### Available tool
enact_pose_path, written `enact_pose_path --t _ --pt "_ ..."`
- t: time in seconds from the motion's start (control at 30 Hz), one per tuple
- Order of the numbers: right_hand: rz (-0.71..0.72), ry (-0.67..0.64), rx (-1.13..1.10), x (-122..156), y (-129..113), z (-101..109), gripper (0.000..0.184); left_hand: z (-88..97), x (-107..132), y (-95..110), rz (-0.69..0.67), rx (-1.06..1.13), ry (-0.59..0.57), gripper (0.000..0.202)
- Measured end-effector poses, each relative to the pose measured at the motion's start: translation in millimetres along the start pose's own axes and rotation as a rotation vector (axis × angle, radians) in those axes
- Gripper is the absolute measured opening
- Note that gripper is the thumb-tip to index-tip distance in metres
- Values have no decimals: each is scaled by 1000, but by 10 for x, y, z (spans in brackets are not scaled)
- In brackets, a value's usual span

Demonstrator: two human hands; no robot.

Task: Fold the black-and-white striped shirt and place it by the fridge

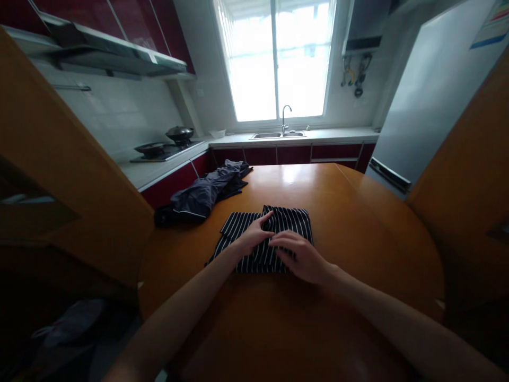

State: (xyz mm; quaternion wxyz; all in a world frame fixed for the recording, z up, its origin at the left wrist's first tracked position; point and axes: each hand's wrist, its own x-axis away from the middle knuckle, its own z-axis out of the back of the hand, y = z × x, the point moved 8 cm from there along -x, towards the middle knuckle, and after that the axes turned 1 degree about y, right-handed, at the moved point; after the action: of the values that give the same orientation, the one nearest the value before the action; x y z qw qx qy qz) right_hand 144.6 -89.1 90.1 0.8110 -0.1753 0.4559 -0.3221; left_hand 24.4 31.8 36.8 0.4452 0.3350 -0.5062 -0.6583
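A black garment with white stripes (292, 217), partly folded, lies on the wooden table in front of me. Its left part is flat, and a folded-over layer covers the right part. My left hand (254, 236) rests on the middle of it, along the edge of the upper layer, with index finger and thumb stretched apart. Over the garment's right part is my right hand (302, 257), its fingers loosely bent and spread, the tips at the cloth near my left thumb. Neither hand visibly grips the fabric. The cloth beneath the palms is hidden.
Dark grey and black clothes (202, 193) lie heaped at the round table's (358, 228) left edge. Beyond are a stove with pans (180, 133), a sink (278, 135) under the window, and a fridge (429, 90) at right. Wooden panels flank both sides.
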Motion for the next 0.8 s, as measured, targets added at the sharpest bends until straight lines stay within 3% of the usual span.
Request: enact_pose_path --t 0.1,0.2,0.33,0.47,0.6,0.8 --pt "-281 355 46 -19 567 492 23 157 18 184 -6 -37 25 86" --pt "-486 437 48 -87 1162 653 30 451 54 324 -21 -23 55 85" --pt "-563 305 -41 -391 1647 413 35 895 146 214 -24 -11 52 90" --pt "-603 191 -79 -679 1806 44 27 1196 268 -149 -10 -92 44 95" --pt "-617 179 -50 -778 1907 -108 27 1273 347 -447 19 -93 27 95" --pt "-581 212 -302 -758 2057 -195 40 1351 332 -530 24 -122 14 102"
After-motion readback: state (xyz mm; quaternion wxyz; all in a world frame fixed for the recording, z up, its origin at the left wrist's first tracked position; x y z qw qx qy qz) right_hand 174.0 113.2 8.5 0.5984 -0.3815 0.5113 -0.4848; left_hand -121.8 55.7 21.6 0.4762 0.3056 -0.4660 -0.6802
